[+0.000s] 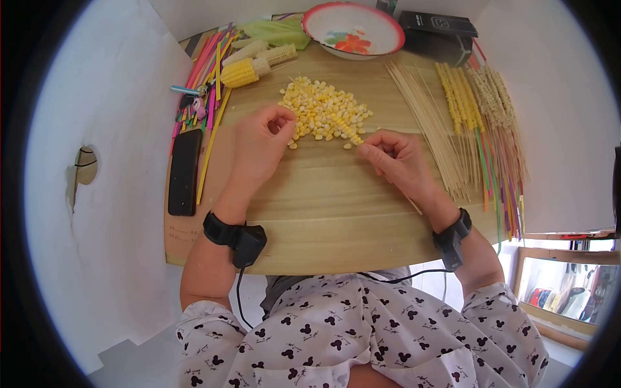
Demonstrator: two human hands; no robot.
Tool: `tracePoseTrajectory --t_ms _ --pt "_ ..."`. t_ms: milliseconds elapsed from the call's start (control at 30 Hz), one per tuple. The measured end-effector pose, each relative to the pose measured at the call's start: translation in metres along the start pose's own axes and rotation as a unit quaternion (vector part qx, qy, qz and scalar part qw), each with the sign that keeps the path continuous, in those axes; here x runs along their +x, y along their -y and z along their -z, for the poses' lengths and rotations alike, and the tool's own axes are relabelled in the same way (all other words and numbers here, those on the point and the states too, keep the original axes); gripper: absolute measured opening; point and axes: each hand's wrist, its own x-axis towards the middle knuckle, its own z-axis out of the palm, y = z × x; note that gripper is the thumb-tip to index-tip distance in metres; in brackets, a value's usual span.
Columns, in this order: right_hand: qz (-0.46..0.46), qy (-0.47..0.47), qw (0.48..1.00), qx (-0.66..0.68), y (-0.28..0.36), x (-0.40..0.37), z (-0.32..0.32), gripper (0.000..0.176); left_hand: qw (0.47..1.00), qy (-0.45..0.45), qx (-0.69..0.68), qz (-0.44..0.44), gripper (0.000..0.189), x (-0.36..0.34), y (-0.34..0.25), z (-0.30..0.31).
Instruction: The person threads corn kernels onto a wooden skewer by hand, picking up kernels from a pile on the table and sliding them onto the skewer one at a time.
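Loose yellow and white corn kernels (pixel 317 103) lie in a pile on the wooden table. My right hand (pixel 400 158) pinches a thin wooden skewer (pixel 414 205) just below a row of kernels threaded along it (pixel 349 133). The threaded end points up and left, over the pile's right side; the bare end sticks out below my hand. At the pile's left edge is my left hand (pixel 266 129), its thumb and fingers curled together. Whatever may be between those fingertips is hidden.
Bare skewers (pixel 430 123) lie right of the pile, beside finished kernel skewers (pixel 457 97). A partly stripped corncob (pixel 239 73), coloured strips (pixel 210 61) and a phone (pixel 185 171) are on the left. A red-rimmed enamel basin (pixel 310 32) and a black box (pixel 440 35) stand behind.
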Motion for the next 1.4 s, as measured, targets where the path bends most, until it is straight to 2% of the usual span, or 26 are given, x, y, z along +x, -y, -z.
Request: tracePoseTrajectory --t_ms 133,333,567,633,667,733,767,833,967,1033,1233,1400 --pt "-0.004 -0.001 1.0 -0.008 0.003 -0.001 0.0 0.016 0.997 0.044 0.061 -0.003 0.01 -0.001 0.005 -0.001" --pt "-0.009 -0.003 1.0 -0.014 0.004 -0.002 -0.002 0.015 0.992 0.046 0.118 -0.016 0.013 -0.003 -0.003 0.0" --pt "0.009 -0.003 1.0 -0.029 0.001 -0.001 -0.006 0.013 0.992 0.052 0.114 -0.033 0.014 -0.006 -0.005 -0.001" --pt "-0.005 -0.002 1.0 -0.022 0.002 -0.001 -0.006 0.013 0.994 0.086 0.061 0.02 0.012 -0.004 -0.009 0.0" --pt "0.002 -0.003 1.0 -0.019 0.004 -0.001 -0.005 0.013 0.994 0.084 0.066 0.015 0.012 -0.003 -0.008 0.002" --pt "-0.003 0.012 1.0 -0.007 0.005 -0.004 -0.004 0.013 0.988 0.042 -0.134 0.065 0.01 -0.001 -0.008 0.001" --pt "-0.001 0.008 1.0 -0.006 0.005 -0.004 -0.003 0.013 0.988 0.045 -0.133 0.062 0.01 0.001 -0.009 0.003" --pt "0.014 0.015 1.0 0.004 0.006 -0.006 -0.003 0.013 0.961 0.031 -0.25 0.115 0.012 0.003 -0.014 0.012" --pt "0.022 0.025 0.999 0.009 0.005 -0.008 -0.002 0.013 0.941 -0.006 -0.316 0.123 0.014 0.011 0.012 0.015" --pt "0.035 0.039 0.999 0.014 0.004 -0.008 -0.002 0.013 0.883 -0.023 -0.445 0.151 0.014 0.014 0.019 0.016" --pt "0.017 0.058 0.998 0.011 0.007 -0.01 -0.005 0.013 0.827 0.004 -0.535 0.169 0.014 0.017 0.027 0.021" --pt "0.003 0.053 0.999 -0.01 0.005 -0.009 -0.005 0.013 0.816 -0.003 -0.55 0.175 0.016 0.017 0.023 0.022"
